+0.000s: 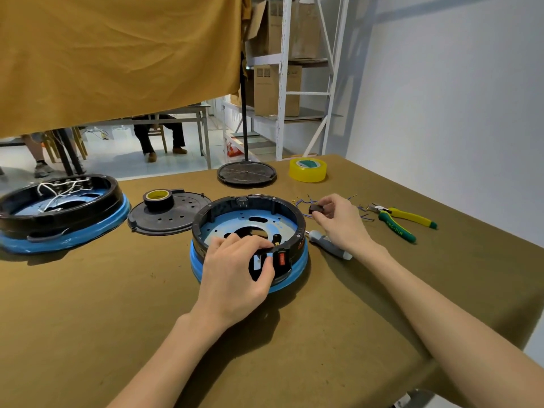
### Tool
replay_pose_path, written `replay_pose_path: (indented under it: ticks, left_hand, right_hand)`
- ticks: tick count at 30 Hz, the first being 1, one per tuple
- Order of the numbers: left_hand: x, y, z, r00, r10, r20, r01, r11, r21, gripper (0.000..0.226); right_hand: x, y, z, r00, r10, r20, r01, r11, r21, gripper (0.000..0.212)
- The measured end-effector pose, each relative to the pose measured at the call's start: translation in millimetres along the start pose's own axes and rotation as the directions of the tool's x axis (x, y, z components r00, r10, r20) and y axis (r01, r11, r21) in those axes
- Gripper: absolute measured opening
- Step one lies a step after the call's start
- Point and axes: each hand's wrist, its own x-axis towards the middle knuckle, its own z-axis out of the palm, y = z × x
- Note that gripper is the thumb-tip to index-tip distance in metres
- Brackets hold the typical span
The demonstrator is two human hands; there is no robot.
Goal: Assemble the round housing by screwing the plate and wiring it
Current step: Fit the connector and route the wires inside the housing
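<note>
The round housing [206, 222], black rim on a blue base, stands mid-table with a blue perforated plate [265, 220] inside. My left hand [238, 269] grips its near rim at the switch panel, beside a red rocker switch [282, 258]. My right hand [338, 222] pinches a small black switch part [316, 208] just right of the housing. Thin blue wires [303, 200] lie behind that hand. A grey-handled screwdriver [329, 244] lies under my right wrist.
A second housing with white wires [59, 210] sits at the left. A black lid [170, 217] carries a black tape roll [159, 198]. Another round black lid [246, 173], yellow tape [307, 169] and green-yellow pliers [400, 220] lie farther back and right.
</note>
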Motion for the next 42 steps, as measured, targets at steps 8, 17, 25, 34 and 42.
replay_pose_path:
  ticks: [8,17,25,34,42]
  left_hand:
    - [0,-8,-4,0.998,-0.045,-0.036,0.038,0.986,-0.165,0.033]
    - [-7,-15,-8,1.0,0.0,0.013,0.002,0.989,-0.15,0.038]
    - [-8,-12,-8,1.0,0.018,0.011,-0.017,0.994,-0.104,0.041]
    - [-8,-10,-9,0.999,0.022,0.037,-0.019,0.996,-0.092,0.046]
    - [-8,-8,-10,1.0,-0.008,0.019,0.01,0.993,-0.117,0.051]
  right_hand:
    - [-70,-55,-26,0.914,-0.384,0.132,0.323,0.884,0.338,0.032]
    - [-99,-62,-17,0.788,-0.475,0.391,0.44,0.879,0.182,0.037]
    - [-104,-61,-9,0.85,-0.436,0.296,0.379,0.896,0.232,0.018]
    - [-106,-67,-5,0.835,-0.495,0.24,0.464,0.868,0.176,0.019]
    - [-109,-66,-2,0.837,-0.515,0.183,0.492,0.856,0.159,0.019]
